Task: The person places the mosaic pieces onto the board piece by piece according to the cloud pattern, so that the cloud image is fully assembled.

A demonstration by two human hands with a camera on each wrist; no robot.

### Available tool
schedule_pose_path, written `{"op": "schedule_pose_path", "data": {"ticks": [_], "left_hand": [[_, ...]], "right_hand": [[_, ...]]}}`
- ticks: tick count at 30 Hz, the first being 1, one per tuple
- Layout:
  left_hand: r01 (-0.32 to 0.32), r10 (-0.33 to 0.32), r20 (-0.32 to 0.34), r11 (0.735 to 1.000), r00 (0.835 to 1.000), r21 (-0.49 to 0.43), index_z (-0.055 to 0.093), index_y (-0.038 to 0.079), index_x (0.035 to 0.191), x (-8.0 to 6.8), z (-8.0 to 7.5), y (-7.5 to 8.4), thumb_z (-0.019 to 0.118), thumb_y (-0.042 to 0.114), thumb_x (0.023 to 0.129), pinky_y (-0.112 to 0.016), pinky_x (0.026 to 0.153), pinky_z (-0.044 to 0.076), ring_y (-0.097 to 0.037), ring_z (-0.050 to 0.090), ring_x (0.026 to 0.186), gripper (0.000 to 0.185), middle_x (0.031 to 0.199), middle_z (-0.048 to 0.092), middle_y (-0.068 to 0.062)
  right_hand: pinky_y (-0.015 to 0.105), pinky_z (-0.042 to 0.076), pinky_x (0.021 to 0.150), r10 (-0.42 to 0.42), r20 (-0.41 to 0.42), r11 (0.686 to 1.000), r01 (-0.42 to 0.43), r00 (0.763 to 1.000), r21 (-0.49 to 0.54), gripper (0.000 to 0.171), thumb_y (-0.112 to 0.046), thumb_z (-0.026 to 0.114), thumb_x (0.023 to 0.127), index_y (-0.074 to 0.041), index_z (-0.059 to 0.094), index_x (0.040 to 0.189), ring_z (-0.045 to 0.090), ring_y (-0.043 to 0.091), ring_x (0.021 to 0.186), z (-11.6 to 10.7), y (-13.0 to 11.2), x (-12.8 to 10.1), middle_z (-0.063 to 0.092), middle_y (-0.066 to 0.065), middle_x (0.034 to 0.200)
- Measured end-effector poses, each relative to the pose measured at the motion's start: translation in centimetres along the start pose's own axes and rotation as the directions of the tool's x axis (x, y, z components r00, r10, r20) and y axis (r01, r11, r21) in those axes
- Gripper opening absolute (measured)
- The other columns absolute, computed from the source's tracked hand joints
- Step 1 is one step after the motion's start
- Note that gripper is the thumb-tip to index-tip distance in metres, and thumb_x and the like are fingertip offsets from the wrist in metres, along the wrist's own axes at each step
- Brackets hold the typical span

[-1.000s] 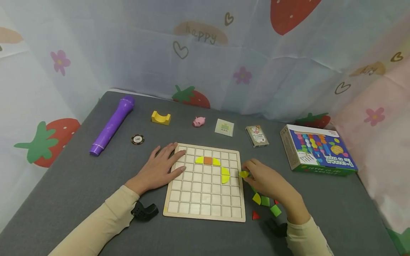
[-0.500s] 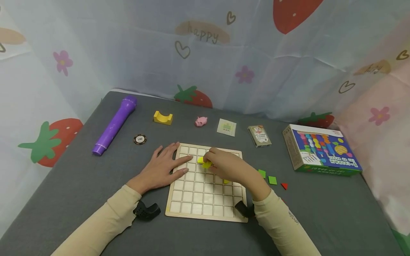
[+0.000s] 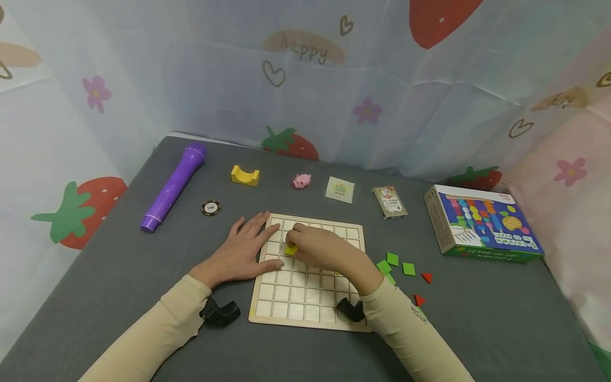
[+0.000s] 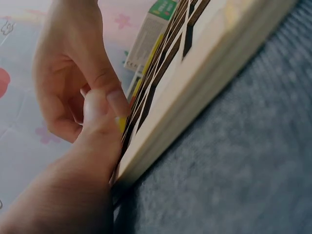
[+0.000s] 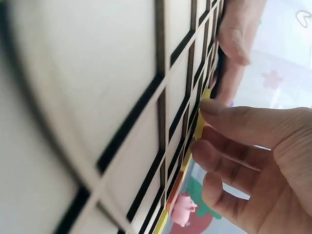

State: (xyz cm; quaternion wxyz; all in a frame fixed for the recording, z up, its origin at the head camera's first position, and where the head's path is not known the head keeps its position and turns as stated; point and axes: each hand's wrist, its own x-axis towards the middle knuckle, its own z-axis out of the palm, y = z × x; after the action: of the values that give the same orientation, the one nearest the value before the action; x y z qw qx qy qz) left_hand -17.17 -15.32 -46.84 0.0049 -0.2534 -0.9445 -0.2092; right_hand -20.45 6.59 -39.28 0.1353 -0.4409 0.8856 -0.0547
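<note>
Now the right hand [image 3: 319, 249] pinches a yellow piece [image 3: 290, 249] over the wooden grid board [image 3: 309, 310], centre frame, while the left hand [image 3: 241, 252] lies flat, fingers relaxed, on its left edge. Placing seems underway; next, seat it squarely in a cell.

Soft, even light fills the room, probably from overhead; shadows under the hands are faint. The head view is sharp, bending slightly at its edges. Both wrist views blur the near wooden grid board [image 5: 73, 97].
</note>
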Motion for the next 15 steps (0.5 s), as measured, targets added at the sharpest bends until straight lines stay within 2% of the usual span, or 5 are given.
{"op": "schedule_pose_path", "data": {"ticks": [5, 15], "left_hand": [[-0.007, 0.007, 0.015, 1.0, 1.0, -0.008, 0.03, 0.013, 0.152, -0.03, -0.06, 0.02, 0.056, 0.073, 0.08, -0.06, 0.114, 0.006, -0.031, 0.013, 0.147, 0.097, 0.16, 0.014, -0.015], [0.004, -0.004, 0.013, 1.0, 1.0, 0.003, 0.034, 0.013, 0.15, -0.01, -0.29, 0.22, 0.057, 0.071, 0.08, -0.06, 0.114, 0.008, -0.032, 0.015, 0.147, 0.093, 0.159, 0.016, -0.015]], "right_hand": [[0.028, 0.051, 0.082, -0.014, -0.011, 1.0, 0.014, 1.0, -0.013, 0.017, -0.018, 0.063, 0.094, -0.012, 0.065, 0.111, 0.059, 0.011, 0.09, 0.18, -0.2, 0.48, 0.059, 0.0, 0.105], [0.028, 0.051, 0.085, -0.011, -0.018, 1.0, 0.01, 1.0, -0.029, 0.02, -0.018, 0.064, 0.093, -0.011, 0.066, 0.112, 0.061, 0.012, 0.094, 0.19, -0.49, 0.79, 0.06, 0.001, 0.106]]}}
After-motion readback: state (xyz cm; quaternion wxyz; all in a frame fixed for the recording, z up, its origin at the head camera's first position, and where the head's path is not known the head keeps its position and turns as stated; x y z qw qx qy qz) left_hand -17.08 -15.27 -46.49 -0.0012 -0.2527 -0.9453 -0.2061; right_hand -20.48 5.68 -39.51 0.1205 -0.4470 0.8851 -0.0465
